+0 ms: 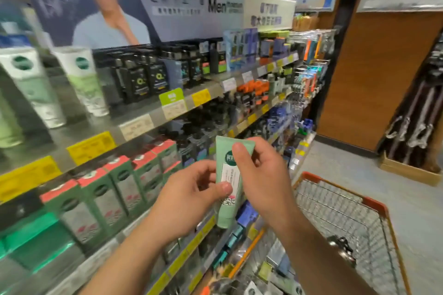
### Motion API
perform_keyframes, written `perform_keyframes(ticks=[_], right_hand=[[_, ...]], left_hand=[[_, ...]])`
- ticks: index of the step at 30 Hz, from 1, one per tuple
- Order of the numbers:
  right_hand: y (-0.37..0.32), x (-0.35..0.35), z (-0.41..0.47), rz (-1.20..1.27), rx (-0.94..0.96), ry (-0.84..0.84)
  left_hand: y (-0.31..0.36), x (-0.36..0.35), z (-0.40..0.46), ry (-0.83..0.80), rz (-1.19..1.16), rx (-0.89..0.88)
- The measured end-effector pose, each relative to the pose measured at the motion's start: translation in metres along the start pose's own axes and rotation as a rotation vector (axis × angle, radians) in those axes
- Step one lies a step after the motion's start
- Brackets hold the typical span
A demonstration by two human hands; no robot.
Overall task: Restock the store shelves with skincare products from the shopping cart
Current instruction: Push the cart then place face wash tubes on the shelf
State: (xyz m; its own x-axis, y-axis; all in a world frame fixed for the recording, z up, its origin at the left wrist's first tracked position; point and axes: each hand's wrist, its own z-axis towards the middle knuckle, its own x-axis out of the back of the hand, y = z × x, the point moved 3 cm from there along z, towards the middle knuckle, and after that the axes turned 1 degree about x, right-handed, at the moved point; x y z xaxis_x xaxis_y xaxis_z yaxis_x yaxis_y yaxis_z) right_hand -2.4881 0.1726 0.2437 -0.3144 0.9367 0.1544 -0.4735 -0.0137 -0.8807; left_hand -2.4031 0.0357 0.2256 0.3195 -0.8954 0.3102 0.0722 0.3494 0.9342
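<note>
Restocking looks partway along to us: we hold one pale green tube (227,184) upright before the shelves (134,124), not yet placed. Our left hand (189,199) pinches its lower half with thumb on the label, and our right hand (261,175) grips its top edge, fingers curled. Matching tubes (81,79) already stand on the upper shelf (a likely home). More small packs (266,270) remain in the shopping cart (374,203), so we judge plenty is left.

- One green tube (227,184), held by two hands: left hand (189,196), right hand (261,179)
- One cart (374,201)
- Two white tubes (82,79) on the top shelf
</note>
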Motion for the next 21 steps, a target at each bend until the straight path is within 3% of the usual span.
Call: perform_keyframes(ticks=[12,21], right_hand=[[-0.046,-0.126,-0.021,0.185,0.102,-0.422],[-0.082,-0.224,-0.034,0.008,0.290,-0.592]], left_hand=[[0.023,0.135,-0.064,0.364,0.079,-0.040],[0.031,0.222,-0.116,0.682,0.102,-0.023]])
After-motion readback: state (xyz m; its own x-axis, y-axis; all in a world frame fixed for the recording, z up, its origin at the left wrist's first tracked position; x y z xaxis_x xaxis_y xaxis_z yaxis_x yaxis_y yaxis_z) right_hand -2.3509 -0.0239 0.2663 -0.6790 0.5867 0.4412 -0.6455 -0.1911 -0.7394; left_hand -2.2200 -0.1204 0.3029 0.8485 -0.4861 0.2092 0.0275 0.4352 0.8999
